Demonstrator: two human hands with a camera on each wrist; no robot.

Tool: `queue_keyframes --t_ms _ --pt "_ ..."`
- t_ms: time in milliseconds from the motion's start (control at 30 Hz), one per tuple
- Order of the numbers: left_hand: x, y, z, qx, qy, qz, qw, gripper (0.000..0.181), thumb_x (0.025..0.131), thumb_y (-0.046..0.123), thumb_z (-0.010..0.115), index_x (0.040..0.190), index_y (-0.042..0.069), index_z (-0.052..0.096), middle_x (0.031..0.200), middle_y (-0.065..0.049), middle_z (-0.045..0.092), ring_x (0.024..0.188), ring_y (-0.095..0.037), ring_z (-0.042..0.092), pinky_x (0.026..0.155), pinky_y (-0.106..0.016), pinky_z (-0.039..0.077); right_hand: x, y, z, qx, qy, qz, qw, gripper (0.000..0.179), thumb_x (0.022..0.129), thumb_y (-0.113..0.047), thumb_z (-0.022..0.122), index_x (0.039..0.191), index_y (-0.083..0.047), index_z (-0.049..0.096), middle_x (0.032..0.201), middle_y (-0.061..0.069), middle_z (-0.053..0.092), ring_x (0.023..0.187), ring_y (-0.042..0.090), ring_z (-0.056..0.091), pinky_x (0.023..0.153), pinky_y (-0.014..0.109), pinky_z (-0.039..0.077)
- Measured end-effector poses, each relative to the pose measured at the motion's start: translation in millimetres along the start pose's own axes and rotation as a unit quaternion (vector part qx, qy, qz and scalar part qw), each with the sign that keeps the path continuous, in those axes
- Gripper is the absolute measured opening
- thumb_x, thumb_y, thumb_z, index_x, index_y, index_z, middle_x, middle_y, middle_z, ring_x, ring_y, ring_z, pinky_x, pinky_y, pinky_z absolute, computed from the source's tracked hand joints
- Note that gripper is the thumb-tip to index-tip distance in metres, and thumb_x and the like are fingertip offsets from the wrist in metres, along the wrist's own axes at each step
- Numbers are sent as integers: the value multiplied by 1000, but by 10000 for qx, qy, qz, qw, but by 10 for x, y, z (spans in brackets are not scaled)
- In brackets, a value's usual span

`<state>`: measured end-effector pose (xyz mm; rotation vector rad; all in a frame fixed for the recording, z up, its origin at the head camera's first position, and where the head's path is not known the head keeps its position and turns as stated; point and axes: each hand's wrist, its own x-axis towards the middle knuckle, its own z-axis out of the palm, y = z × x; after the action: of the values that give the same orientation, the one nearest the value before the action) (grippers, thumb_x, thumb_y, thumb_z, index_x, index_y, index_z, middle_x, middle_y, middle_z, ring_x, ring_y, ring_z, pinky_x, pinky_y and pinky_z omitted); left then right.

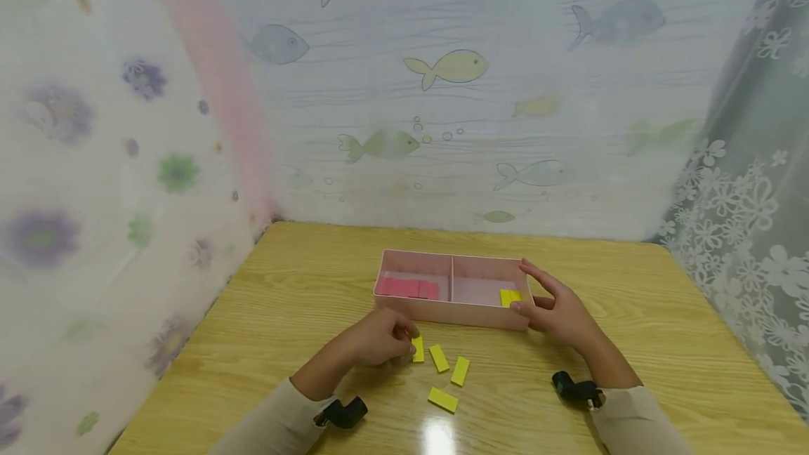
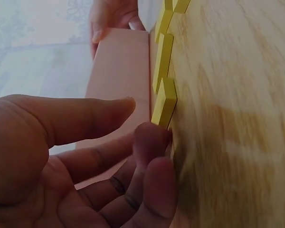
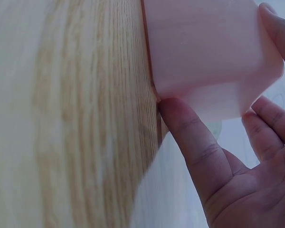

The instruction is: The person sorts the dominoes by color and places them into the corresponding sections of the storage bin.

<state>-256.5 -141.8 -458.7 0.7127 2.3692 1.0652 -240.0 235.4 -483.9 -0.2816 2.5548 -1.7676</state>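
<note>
A pink two-compartment box (image 1: 451,313) stands on the table, with pink tiles (image 1: 404,288) in its left compartment and yellow tiles (image 1: 510,298) at the right end of the other. My right hand (image 1: 564,314) grips the box's right end, fingers spread around its walls; the right wrist view shows a fingertip at the bottom corner. In front of the box lie several loose yellow tiles (image 1: 439,358). My left hand (image 1: 384,338) is at the leftmost yellow tile (image 2: 165,102), thumb and fingers apart. Whether a fingertip touches that tile, I cannot tell.
The wooden table (image 1: 303,272) extends around the box on all sides. A fish-patterned curtain (image 1: 455,125) hangs behind its far edge, with a flowered one (image 1: 126,160) along the left. Black wrist cameras (image 1: 344,413) are strapped at both sleeves.
</note>
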Motion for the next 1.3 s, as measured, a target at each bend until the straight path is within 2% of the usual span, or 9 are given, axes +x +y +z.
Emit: queue_keyframes --t_ms 233,333,500,767,867,1033,1133,1233,1300 --pt "36 -25 52 -231 -36 61 9997 22 88 10 81 109 7 76 78 -1 68 62 -12 58 54 -27 50 -11 -26 -9 -48 -16 -3 10000 81 96 -32 77 164 -29 32 174 -5 18 140 52 46 82 49 64" --pt "47 -17 90 -59 174 136 9997 32 82 13 87 109 4 74 75 1 65 61 -10 55 54 -25 49 -9 -22 -13 -80 -19 -13 10000 81 96 -32 76 164 -30 31 173 -5 18 141 53 45 82 49 64" --pt "50 8 153 527 468 261 9972 34 77 18 92 102 4 74 73 4 62 68 -8 55 69 -24 52 -10 -16 -16 -60 -22 11 10000 81 96 -32 76 164 -29 31 173 -5 18 140 52 47 82 47 64" --pt "29 71 140 789 264 182 9964 30 71 6 92 97 8 78 79 0 64 73 -9 54 63 -23 50 -15 35 -16 -11 -40 90 10000 82 96 -33 76 164 -32 29 174 -2 16 141 50 47 85 42 64" --pt "11 82 118 903 196 322 9952 20 74 5 89 80 7 70 69 3 52 64 -7 46 56 -21 41 -15 51 -14 -21 -59 81 9999 82 96 -33 76 164 -33 29 174 -3 16 141 49 48 85 41 64" --pt "-8 96 142 1095 415 338 9925 50 78 13 89 59 13 43 58 8 26 53 -7 25 50 -23 21 -9 57 -11 29 -85 27 10000 83 96 -32 76 165 -30 29 174 -4 17 140 49 48 84 39 64" --pt "-16 114 161 1211 495 238 9911 39 78 11 90 61 14 54 57 9 33 54 -6 31 50 -23 25 -5 49 -9 63 -96 -18 9999 83 97 -30 76 165 -28 29 174 -3 16 140 50 48 84 40 64" --pt "-23 134 163 1294 518 117 9902 20 75 8 91 75 11 71 66 7 51 62 -7 44 54 -22 38 -3 37 -8 64 -87 -42 9999 83 96 -30 76 165 -27 29 174 -3 16 140 51 47 83 42 64" --pt "-28 142 161 1247 533 62 9907 20 73 6 92 86 9 76 74 4 60 69 -8 51 60 -23 45 -1 31 -9 44 -74 -48 10000 83 96 -31 76 165 -27 30 174 -3 16 140 51 47 83 42 64"
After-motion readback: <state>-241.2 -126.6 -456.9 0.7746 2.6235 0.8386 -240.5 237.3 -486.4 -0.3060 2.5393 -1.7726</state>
